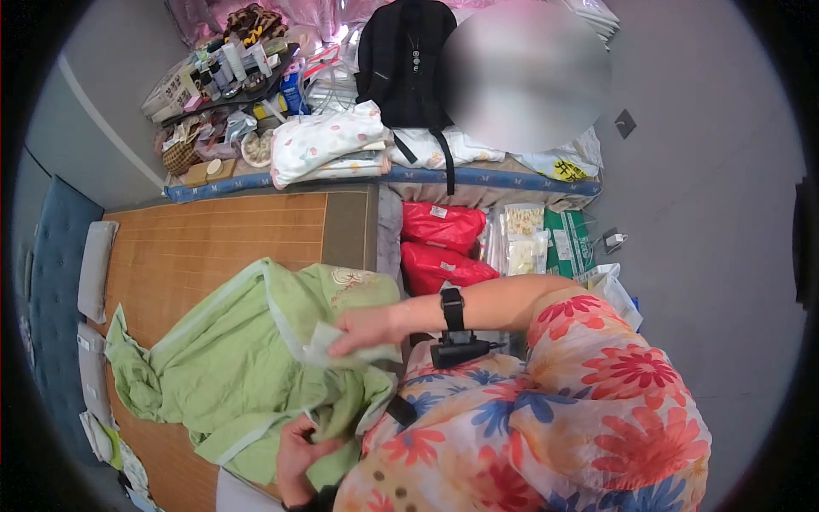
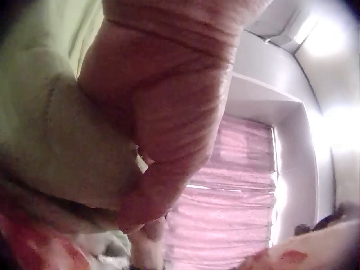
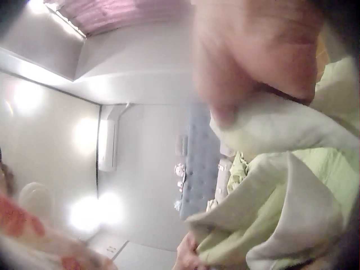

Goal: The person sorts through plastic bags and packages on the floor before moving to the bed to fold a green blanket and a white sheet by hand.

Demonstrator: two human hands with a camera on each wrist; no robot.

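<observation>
A light green quilt (image 1: 222, 358) with pale edging and an embroidered patch lies rumpled across the bed, its near part gathered against the person's floral clothing. The right hand (image 1: 363, 328) pinches a whitish edge of it, lifted and slightly blurred in the head view; in the right wrist view the thumb and fingers close over that pale edge. Lower down, the left hand (image 1: 299, 452) grips another part of the quilt near the body. Up close in the left wrist view, the left hand (image 2: 169, 101) has its fingers bent at the cloth, the fingertips partly hidden.
The bed's brown mat (image 1: 230, 230) extends beyond the quilt to grey pillows (image 1: 96, 273) and a blue headboard (image 1: 60, 316). Along one side, a ledge holds folded cloth (image 1: 328, 141), bottles and a black backpack (image 1: 405, 64). Red packages (image 1: 439, 224) stand beside the bed.
</observation>
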